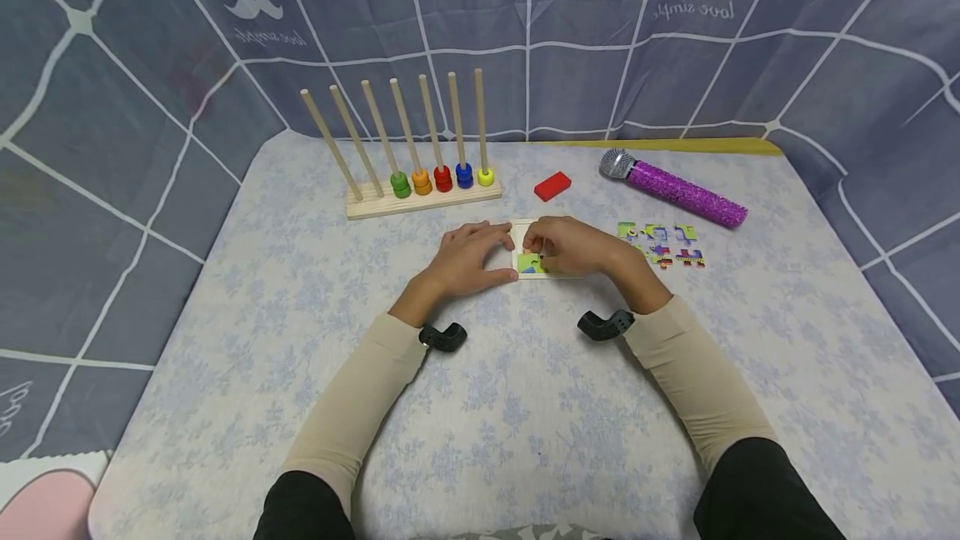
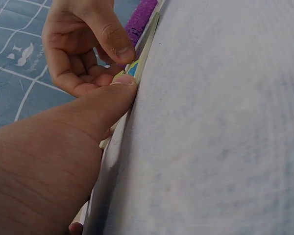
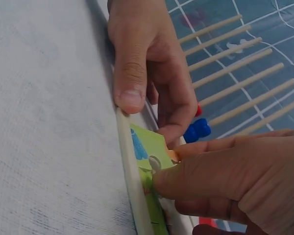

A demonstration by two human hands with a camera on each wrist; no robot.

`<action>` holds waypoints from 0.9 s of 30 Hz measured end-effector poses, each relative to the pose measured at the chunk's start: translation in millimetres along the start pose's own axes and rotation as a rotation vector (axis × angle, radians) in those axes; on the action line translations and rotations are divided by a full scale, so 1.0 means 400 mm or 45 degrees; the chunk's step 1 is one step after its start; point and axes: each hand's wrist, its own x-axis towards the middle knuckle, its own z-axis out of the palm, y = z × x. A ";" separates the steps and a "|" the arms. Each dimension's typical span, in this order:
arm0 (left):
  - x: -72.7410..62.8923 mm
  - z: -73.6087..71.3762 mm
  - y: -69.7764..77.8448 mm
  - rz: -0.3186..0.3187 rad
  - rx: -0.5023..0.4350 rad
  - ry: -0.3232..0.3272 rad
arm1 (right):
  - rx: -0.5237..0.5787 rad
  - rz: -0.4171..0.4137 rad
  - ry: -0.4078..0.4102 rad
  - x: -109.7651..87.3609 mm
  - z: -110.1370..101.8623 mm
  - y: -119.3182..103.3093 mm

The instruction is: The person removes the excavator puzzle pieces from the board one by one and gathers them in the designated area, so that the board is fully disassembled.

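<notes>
A small pale wooden puzzle tray (image 1: pixel 516 250) lies on the table, with green jigsaw pieces (image 1: pixel 529 263) at its lower left. My left hand (image 1: pixel 467 259) grips the tray's left end, thumb at the near corner and fingers toward the far corner. Over the tray, my right hand (image 1: pixel 572 245) has curled fingers and pinches a puzzle piece. In the right wrist view its thumb (image 3: pixel 167 182) touches a green piece (image 3: pixel 152 139) with a blue patch. The right fingers partly hide the pieces. More loose puzzle pieces (image 1: pixel 657 232) lie to the right of the right hand.
Behind the left hand stands a wooden peg rack (image 1: pixel 423 203) with tall rods and coloured rings. A red block (image 1: pixel 552 186) lies beyond the tray. To its right is a glittery purple microphone (image 1: pixel 686 192). A grey-blue patterned curtain (image 1: pixel 480 15) hangs behind the table.
</notes>
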 end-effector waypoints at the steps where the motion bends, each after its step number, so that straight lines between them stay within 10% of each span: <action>1: 0.000 0.000 0.001 0.000 -0.004 -0.002 | -0.007 -0.003 0.005 0.001 0.002 0.000; 27: -0.002 -0.005 0.004 -0.020 0.006 -0.016 | -0.010 0.003 0.178 -0.014 -0.028 0.025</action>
